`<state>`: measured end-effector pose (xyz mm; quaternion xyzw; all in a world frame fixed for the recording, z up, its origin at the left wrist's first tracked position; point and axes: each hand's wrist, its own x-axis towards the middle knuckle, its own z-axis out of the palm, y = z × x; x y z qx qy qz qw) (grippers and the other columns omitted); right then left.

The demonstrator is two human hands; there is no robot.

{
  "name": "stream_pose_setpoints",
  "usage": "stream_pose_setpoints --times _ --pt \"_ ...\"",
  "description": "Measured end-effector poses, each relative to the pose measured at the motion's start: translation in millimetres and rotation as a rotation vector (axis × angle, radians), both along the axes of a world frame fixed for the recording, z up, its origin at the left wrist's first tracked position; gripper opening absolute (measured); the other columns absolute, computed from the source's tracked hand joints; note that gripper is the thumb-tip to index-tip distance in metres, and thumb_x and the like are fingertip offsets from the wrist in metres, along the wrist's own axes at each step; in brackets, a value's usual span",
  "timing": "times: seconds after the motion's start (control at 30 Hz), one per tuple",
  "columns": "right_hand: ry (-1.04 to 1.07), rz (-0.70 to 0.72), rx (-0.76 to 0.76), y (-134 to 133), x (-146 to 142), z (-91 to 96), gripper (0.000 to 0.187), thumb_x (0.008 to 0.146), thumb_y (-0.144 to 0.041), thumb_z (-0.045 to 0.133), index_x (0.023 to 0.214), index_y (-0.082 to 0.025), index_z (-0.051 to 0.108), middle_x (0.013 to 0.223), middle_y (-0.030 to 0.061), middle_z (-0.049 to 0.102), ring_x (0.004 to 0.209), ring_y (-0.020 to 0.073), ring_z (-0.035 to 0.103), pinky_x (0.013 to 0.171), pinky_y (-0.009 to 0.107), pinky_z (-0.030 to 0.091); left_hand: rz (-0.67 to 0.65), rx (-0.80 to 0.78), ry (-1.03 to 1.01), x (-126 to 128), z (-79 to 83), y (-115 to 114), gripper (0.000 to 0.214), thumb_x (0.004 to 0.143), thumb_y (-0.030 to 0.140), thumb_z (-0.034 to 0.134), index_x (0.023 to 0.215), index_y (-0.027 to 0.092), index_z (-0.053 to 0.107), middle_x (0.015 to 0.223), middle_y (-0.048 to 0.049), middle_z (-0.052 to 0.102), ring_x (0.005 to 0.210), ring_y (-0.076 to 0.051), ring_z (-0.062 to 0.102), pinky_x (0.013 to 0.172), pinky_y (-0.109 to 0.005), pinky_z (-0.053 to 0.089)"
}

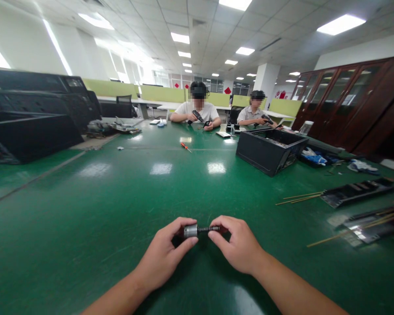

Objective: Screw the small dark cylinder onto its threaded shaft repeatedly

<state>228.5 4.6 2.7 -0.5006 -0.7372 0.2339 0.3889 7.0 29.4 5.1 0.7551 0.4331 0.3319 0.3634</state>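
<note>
Just above the green tabletop, near its front, I hold a small metal part lengthwise between both hands. Its left portion is a silver cylinder, pinched between the thumb and fingers of my left hand. A thin dark shaft runs from the cylinder to the right. My right hand grips the far end of that shaft with thumb and fingertips. The fingers partly cover both ends, and the part's exact kind cannot be made out.
On the green table lies a red screwdriver. A black computer case stands right of it, with dark trays and thin brass-coloured rods nearer. More black cases stand left. Two people sit opposite holding power drills.
</note>
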Motion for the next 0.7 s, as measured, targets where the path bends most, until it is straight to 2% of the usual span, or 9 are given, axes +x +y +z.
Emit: stream_pose_setpoints --times 0.7 --pt "0.019 -0.013 0.014 0.0 1.2 1.0 0.004 0.087 -0.019 0.065 0.088 -0.021 0.067 0.079 -0.0018 0.067 0.073 0.0148 0.061 0.069 0.026 0.041 0.004 -0.031 -0.025 -1.4 -2.4 0.9 0.029 0.088 0.037 0.065 0.114 0.024 0.064 0.102 -0.0013 0.07 0.095 -0.02 0.065 0.087 -0.029 0.048"
